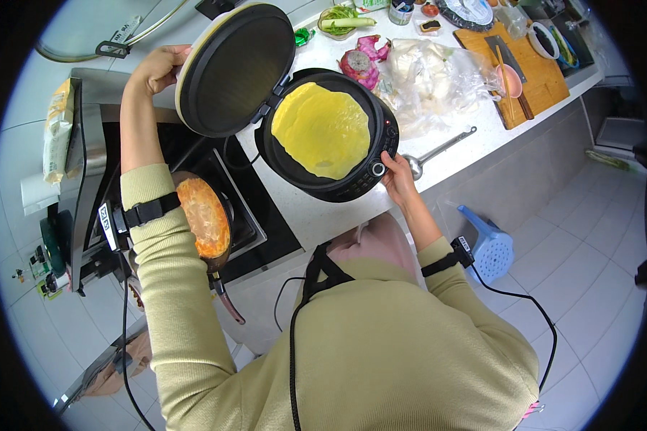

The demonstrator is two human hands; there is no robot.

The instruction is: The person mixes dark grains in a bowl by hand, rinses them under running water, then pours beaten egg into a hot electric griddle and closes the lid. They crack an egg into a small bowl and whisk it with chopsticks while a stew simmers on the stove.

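Observation:
A round black electric griddle (350, 188) stands on the white counter with its hinged lid (234, 70) raised. On its plate lies a thin yellow pancake (323, 131) with an uneven edge. My left hand (159, 67) grips the rim of the lid at its far left side. With its fingers at the control knob, my right hand (399, 175) touches the griddle's front right wall. A steel ladle (436, 151) lies just right of that hand. Left of the griddle, a frying pan (218, 264) on the cooktop holds an orange-brown flat food (204, 215).
Behind the griddle are a dragon fruit (358, 63), a plastic bag of white pieces (431, 81) and a bowl of greens (339, 24). A cutting board (544, 91) with a knife, chopsticks and a pink bowl (509, 82) lies at right. A blue plastic stool (490, 250) stands on the floor.

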